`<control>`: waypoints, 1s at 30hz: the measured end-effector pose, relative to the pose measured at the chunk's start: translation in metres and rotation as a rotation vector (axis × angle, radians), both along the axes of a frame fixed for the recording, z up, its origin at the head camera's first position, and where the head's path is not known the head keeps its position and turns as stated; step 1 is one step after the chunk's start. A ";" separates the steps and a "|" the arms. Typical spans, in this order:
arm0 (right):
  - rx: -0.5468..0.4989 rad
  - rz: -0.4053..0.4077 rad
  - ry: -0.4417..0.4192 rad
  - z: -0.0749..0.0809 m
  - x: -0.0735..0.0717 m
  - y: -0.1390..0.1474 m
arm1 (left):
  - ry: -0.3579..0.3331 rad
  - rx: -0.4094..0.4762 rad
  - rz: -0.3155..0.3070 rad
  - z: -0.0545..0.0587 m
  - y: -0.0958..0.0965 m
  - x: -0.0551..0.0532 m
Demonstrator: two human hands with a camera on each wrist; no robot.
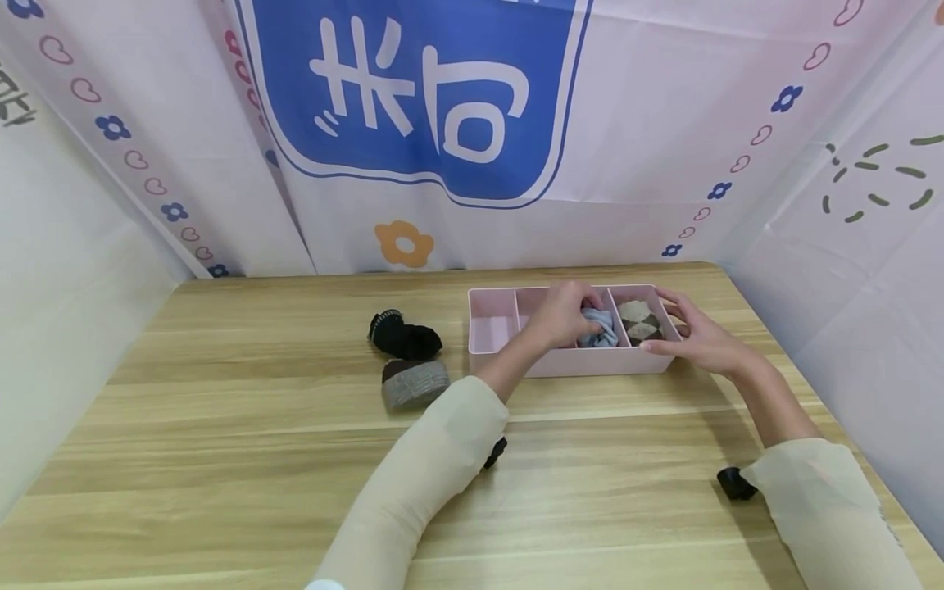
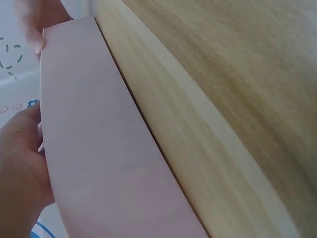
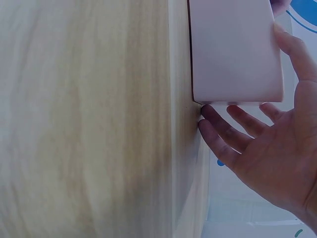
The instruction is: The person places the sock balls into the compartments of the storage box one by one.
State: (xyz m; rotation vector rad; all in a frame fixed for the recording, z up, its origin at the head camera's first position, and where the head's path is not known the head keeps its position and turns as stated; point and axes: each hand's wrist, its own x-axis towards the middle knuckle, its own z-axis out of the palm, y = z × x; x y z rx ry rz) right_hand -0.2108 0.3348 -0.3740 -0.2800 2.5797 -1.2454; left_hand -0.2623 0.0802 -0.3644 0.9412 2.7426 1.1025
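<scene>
A long pink divided box [image 1: 575, 363] stands towards the back right of the table. My left hand [image 1: 563, 318] reaches into it from above and pinches a bundled light-blue sock [image 1: 601, 329] in the compartment left of the last one. Argyle socks [image 1: 638, 319], beige and brown, fill the rightmost compartment. At the box's right end my right hand [image 1: 696, 334] holds the corner; in the right wrist view its thumb is on the upper edge and its fingers touch the end wall. The left wrist view shows the box's long front wall [image 2: 99, 124], which hides the sock there.
Left of the box lie a black sock bundle [image 1: 404, 337] and, nearer, a grey sock bundle with a dark brown part [image 1: 416, 385]. The wooden table [image 1: 221, 426] meets a printed cloth backdrop [image 1: 634, 106] behind and white cloth at both sides.
</scene>
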 end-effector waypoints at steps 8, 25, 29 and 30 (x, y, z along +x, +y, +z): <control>-0.006 -0.005 -0.005 -0.001 -0.001 -0.001 | 0.107 -0.218 -0.012 0.004 0.003 0.002; -0.009 0.004 0.001 0.000 -0.001 -0.001 | 0.109 -0.143 -0.091 0.003 -0.006 0.002; -0.002 0.002 0.003 0.000 0.000 0.000 | 0.056 -0.064 -0.179 0.005 -0.013 0.003; -0.001 0.001 0.003 0.000 0.000 0.000 | 0.043 -0.050 -0.200 0.005 -0.015 0.003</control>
